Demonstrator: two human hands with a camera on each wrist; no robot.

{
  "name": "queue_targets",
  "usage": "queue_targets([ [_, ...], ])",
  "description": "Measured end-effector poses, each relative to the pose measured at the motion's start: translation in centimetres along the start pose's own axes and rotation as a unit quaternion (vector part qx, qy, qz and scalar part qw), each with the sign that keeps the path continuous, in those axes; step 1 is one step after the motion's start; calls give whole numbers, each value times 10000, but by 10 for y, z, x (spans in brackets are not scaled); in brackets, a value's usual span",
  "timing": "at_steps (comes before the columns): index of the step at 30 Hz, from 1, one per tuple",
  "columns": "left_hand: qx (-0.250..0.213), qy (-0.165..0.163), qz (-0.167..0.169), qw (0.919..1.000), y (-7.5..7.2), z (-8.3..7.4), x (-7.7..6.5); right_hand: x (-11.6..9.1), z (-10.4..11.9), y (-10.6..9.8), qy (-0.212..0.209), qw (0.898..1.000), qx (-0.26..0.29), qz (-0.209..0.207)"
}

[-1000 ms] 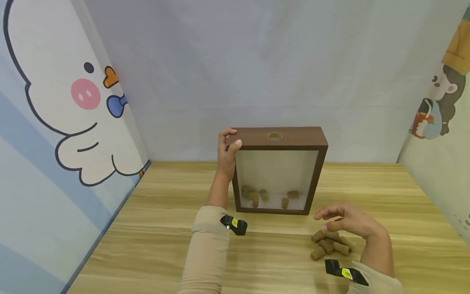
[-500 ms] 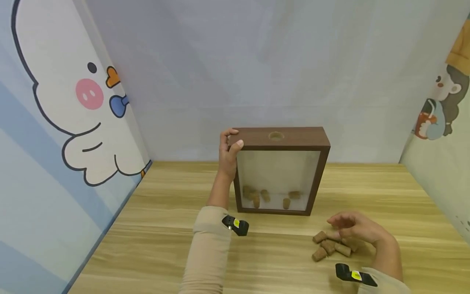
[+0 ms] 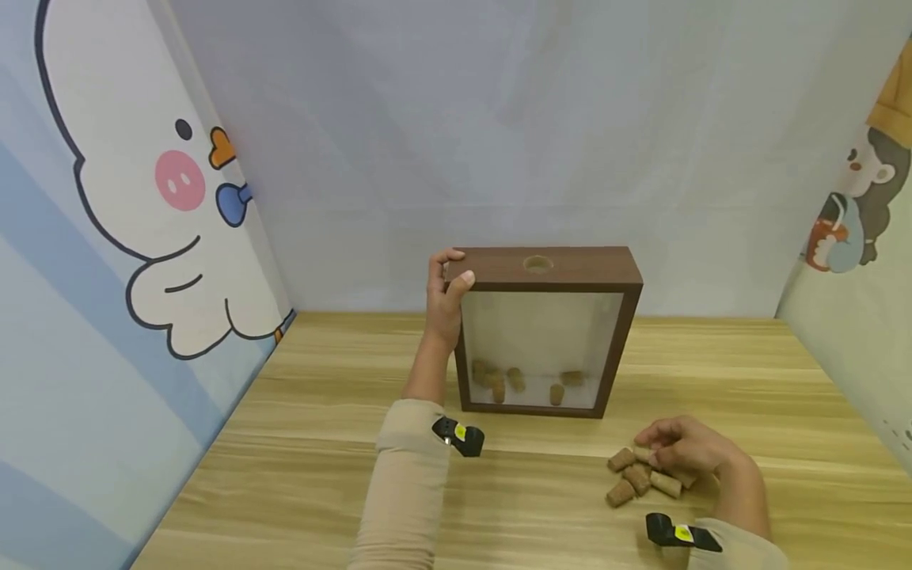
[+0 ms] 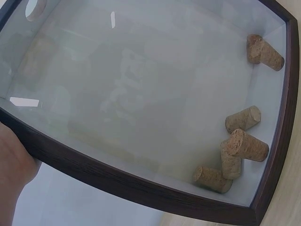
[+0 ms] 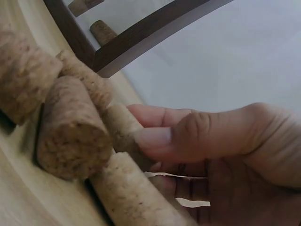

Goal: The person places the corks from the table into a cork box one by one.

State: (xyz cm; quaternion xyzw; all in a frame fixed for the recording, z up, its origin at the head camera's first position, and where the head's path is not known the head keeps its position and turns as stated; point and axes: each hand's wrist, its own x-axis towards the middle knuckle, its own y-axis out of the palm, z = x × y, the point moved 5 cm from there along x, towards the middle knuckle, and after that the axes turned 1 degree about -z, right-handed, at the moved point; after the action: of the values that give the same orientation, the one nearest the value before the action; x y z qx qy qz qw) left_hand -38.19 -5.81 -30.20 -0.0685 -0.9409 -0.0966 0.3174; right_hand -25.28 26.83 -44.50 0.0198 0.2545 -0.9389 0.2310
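One pale cork [image 5: 122, 127] now sits between the thumb and index finger of the right hand [image 3: 694, 447], and that is the change I notice. Half a second ago, that thumb hangs over the pile's upper edge with its hold unclear; now it lies flat along the cork, with the index finger against the far side. The remaining fingers tuck behind the thumb, partly hidden from me. As I judge it, reaching has turned into gripping, though I cannot tell whether the cork is clear of the table [image 3: 321, 475].

The loose corks [image 3: 638, 479] crowd around those fingertips, most of them on the left and nearer the person's body, and one is partly covered beneath the hand.

Beyond the right fingers, off to their left, stands the dark wooden box [image 3: 492, 267] with its clear front. The left hand is as it was a second ago: thumb on the front top edge, fingers bent round the corner behind. That, I'd say, keeps the box steady. The round hole [image 3: 538, 264] lies just right of the left thumb and well apart from the right fingertips. Several corks inside [image 4: 249, 146] rest far below the left fingers.
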Motion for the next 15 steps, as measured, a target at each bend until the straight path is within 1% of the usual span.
queue_targets([
  [4, 15, -11, 3, 10000, 0, 1, -1, -3, 7, 0, -260, 9996, 115, -23],
  [5, 10, 4, -4, 10000, -1, 5, -1, -4, 10, -1, -313, 9994, 130, -56],
  [6, -17, 16, 7, 10000, -1, 5, -1, -4, 13, -1, -363, 9992, 119, -93],
  [11, -137, 27, 68, 9999, 0, 4, 0, -6, 34, -3, -319, 9982, -191, -467],
  [15, -138, 38, 92, 9999, 2, 1, 1, -5, 56, -4, -466, 9951, -374, -784],
])
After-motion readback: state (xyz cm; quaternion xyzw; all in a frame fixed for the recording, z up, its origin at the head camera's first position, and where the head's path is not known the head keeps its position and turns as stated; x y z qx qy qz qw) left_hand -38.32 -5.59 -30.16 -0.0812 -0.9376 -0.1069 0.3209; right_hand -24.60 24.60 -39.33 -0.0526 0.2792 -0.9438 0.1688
